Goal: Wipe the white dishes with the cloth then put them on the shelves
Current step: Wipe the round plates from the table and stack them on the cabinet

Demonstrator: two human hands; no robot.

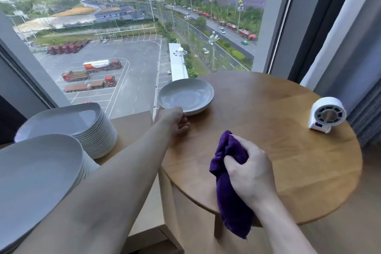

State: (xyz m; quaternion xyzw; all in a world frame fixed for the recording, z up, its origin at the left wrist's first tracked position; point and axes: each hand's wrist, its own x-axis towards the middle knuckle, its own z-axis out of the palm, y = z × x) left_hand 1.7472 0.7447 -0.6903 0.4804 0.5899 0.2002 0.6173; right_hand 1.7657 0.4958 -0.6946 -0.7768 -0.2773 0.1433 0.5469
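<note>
Table point(288, 150): round, wooden.
Near dish stack point(41, 171): white, on the ledge at left.
Far dish stack point(82, 126): white, just behind.
Round plates point(186, 95): few, stacked at table's far left edge.
Cloth point(231, 192): purple, bunched, hanging past table's near edge.
Right hand point(249, 173): clenched round cloth.
Left hand point(175, 118): fingers curled on round plates' near rim.
Fan point(327, 114): small, white, at table's right.

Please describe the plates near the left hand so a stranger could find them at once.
Start at the round table by the window. At its far left edge lies a short pile of plates, the left hand at its rim. Unlike the tall squarish stacks beside the table, these are round.
</note>
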